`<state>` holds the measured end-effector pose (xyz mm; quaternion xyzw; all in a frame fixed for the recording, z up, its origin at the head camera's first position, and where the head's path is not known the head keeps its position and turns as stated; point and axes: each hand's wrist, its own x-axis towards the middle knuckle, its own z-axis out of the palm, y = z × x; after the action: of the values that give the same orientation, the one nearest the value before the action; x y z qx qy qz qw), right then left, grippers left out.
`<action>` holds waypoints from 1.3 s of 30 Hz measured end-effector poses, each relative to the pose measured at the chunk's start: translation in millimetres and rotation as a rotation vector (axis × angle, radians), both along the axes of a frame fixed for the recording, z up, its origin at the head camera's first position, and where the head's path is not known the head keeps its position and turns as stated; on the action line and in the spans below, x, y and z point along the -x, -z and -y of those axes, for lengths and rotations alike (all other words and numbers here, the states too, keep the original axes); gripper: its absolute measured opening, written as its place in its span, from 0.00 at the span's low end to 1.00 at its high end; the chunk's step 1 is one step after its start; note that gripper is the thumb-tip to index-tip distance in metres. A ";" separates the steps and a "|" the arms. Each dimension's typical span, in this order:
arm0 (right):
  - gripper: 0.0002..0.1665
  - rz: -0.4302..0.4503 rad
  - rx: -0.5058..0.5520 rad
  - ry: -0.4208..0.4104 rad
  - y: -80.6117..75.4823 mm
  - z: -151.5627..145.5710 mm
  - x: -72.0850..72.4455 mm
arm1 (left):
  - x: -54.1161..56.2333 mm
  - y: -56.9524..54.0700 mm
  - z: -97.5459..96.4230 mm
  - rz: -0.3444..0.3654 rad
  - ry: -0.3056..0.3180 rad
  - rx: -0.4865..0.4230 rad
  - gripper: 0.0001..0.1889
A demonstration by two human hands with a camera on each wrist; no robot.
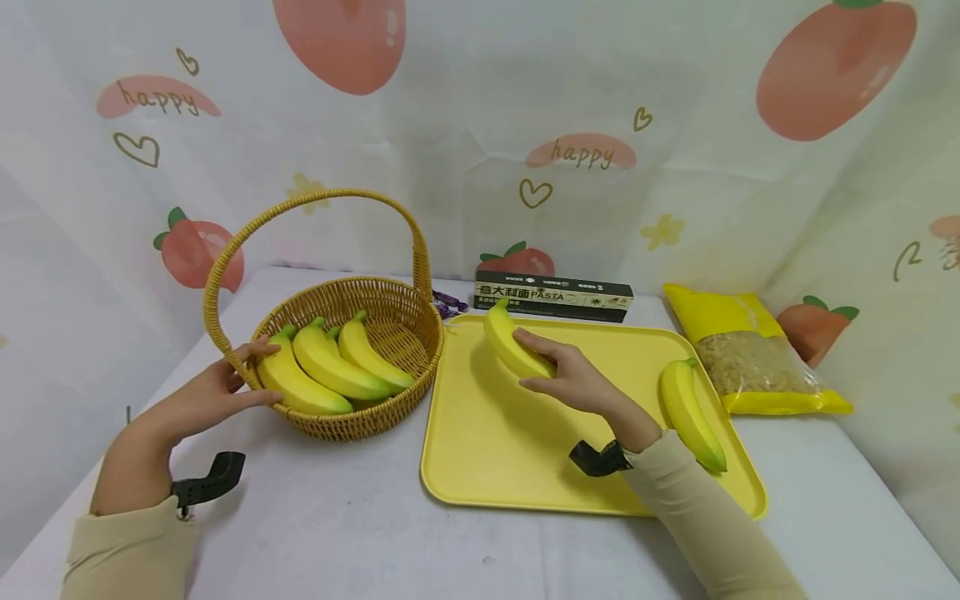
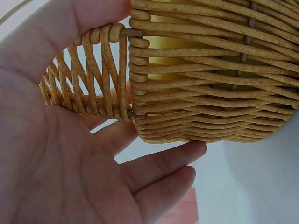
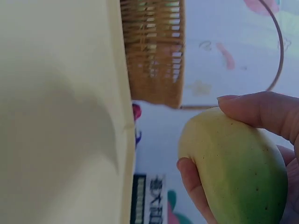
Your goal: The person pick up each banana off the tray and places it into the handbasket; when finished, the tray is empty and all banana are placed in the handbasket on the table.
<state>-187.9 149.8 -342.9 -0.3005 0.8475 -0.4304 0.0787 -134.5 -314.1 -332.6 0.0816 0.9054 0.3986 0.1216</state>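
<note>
A yellow banana [image 1: 517, 346] is held in my right hand [image 1: 573, 375], above the yellow tray [image 1: 487, 458]. The right wrist view shows thumb and fingers on opposite sides of that banana [image 3: 233, 163]. My left hand [image 1: 232, 379] grips the wicker basket [image 1: 352, 427] at its left side, where the handle meets the rim. Close up, the handle's woven base [image 2: 88, 74] passes between thumb and fingers, with some fingertips under the basket wall [image 2: 210, 93]. Several bananas [image 1: 337, 362] lie side by side in the basket, stems away from me. Another banana [image 1: 692, 415] rests on the tray's right side.
Behind the tray stands a dark pasta box [image 1: 553, 296], with small purple wrappers [image 1: 448, 305] to its left. A yellow bag of pasta [image 1: 757, 358] lies to the tray's right. The basket's tall handle [image 1: 322, 196] arches over it. A printed curtain [image 1: 465, 100] hangs behind the white table [image 1: 360, 517].
</note>
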 end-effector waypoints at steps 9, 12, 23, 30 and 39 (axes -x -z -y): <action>0.39 -0.047 0.009 -0.091 -12.7 30.7 0.2 | 0.0 -1.2 -0.1 -0.015 0.008 -0.014 0.37; 0.39 -0.054 0.009 -0.129 -14.3 40.5 1.0 | 0.1 -0.8 0.2 -0.016 0.010 -0.005 0.37; 0.38 -0.157 -0.101 -0.246 -31.2 78.8 11.2 | 0.2 -1.4 -0.1 -0.012 0.009 0.003 0.38; 0.37 -0.093 -0.159 -0.272 -38.7 104.2 28.5 | 0.6 -0.5 0.2 -0.006 0.006 -0.004 0.38; 0.38 -0.020 -0.202 -0.293 -36.9 139.8 51.8 | -0.9 -3.1 -1.0 -0.001 0.001 -0.007 0.38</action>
<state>-239.8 10.0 -306.0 -0.4157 0.8343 -0.3239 0.1622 -133.7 -313.1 -329.5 0.0825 0.9041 0.4015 0.1210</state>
